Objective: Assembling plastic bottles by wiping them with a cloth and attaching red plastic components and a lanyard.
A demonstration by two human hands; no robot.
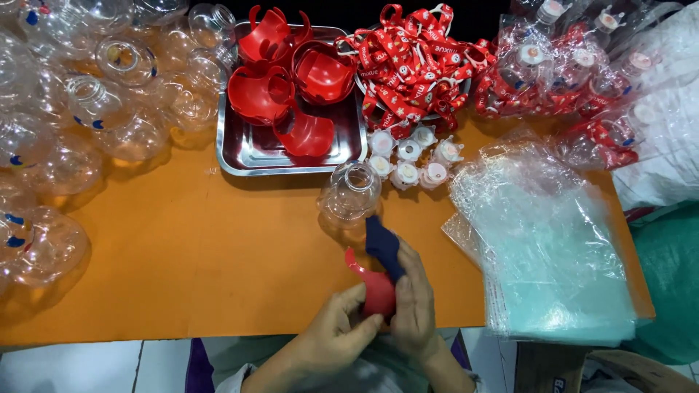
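An orange tabletop point(182, 255) filled the view, crowded along its far edge and bare toward the near edge.

At the left edge and far-left corner lay a heap of clear bottles point(80, 109), several resting close to the rim; a nudge there could probably have rolled one off. Right of them, at the far edge, a steel tray point(247, 156) held red handles point(280, 80) stacked loosely on one another. Beside it sat a bowl of red straps point(408, 62), and in front of that a cluster of white caps point(415, 156) stood upright, small and likely easy to topple.

Near the middle, one bottle point(351, 193) stood upright and uncapped, just beyond the hands. A reach past it could have knocked it into the caps.

At the near edge, the left hand point(342, 331) was closed around a red handle point(375, 287), fingers pinching its lower side. The right hand point(415, 306) pressed against the same handle and also gripped a dark blue piece point(384, 244), perhaps a cloth, which rose toward the bottle. With both hands sharing one curved, smooth part over the edge, a slip could have dropped it off the tabletop.

At the right edge a stack of clear bags point(546, 240) overhung the near-right corner and looked liable to slide. Behind it, bagged bottles point(575, 80) were piled at the far-right corner.
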